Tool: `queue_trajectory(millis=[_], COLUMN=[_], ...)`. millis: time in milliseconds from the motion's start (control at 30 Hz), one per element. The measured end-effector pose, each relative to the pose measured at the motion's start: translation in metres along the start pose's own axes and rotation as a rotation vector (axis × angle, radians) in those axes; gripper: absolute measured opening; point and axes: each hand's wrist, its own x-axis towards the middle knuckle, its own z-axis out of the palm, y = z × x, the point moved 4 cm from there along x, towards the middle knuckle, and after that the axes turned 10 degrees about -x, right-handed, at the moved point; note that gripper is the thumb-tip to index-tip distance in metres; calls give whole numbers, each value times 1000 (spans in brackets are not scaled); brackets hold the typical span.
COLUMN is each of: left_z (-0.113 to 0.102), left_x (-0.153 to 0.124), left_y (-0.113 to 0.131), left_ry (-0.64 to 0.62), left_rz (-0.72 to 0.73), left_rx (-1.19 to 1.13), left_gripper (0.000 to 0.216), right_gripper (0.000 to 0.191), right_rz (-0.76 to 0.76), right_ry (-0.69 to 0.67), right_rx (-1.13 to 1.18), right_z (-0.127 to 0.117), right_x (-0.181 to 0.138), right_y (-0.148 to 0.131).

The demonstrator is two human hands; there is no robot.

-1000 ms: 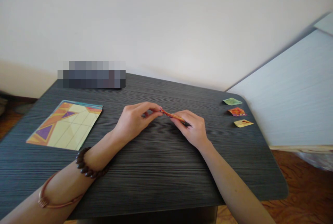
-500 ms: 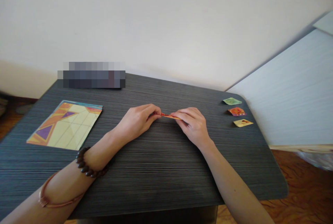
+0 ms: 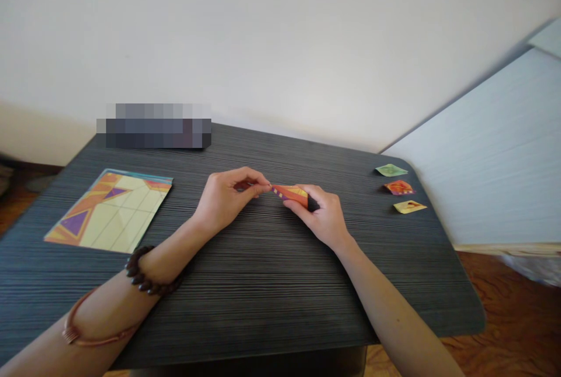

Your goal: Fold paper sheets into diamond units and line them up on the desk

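A small folded piece of patterned paper [image 3: 293,192], orange with purple and yellow marks, is held between both hands over the middle of the dark striped table [image 3: 263,283]. My left hand [image 3: 228,197] pinches its left tip with thumb and forefinger. My right hand [image 3: 322,216] grips its right end, fingers curled around it. The left wrist wears a dark bead bracelet and a copper bangle.
A flat sheet of patterned paper [image 3: 109,209], yellow with orange and purple triangles, lies at the table's left. Three small folded paper pieces lie near the right edge: green [image 3: 391,170], orange [image 3: 399,187], yellow [image 3: 409,207]. A pale panel [image 3: 495,161] leans at right.
The folded paper has turned from edge-on to showing its broad orange face. My hands stayed at the table's middle, with the right fingers now curled around the paper's right end.
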Motion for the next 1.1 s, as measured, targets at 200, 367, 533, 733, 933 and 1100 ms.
queue_trajectory(millis=[200, 367, 533, 733, 933, 1100], left_z=[0, 0, -4, -9, -9, -10], left_x=[-3, -4, -2, 1, 2, 5], left_y=[6, 6, 7, 6, 5, -1], left_ry=[-72, -103, -79, -36, -51, -43], left_rz=[195, 320, 401, 391, 331, 201], left_rx=[159, 270, 354, 510, 562, 366], left_gripper=[16, 17, 15, 13, 14, 13], right_gripper=[36, 46, 55, 44, 24, 19], right_rz=[193, 286, 228, 224, 272, 242], right_ry=[-84, -133, -150, -23, 115, 158], right_rx=[418, 564, 694, 558, 505, 446], right_z=[10, 11, 2, 0, 0, -6], right_x=[0, 2, 4, 2, 0, 0], right_y=[9, 14, 16, 20, 21, 21])
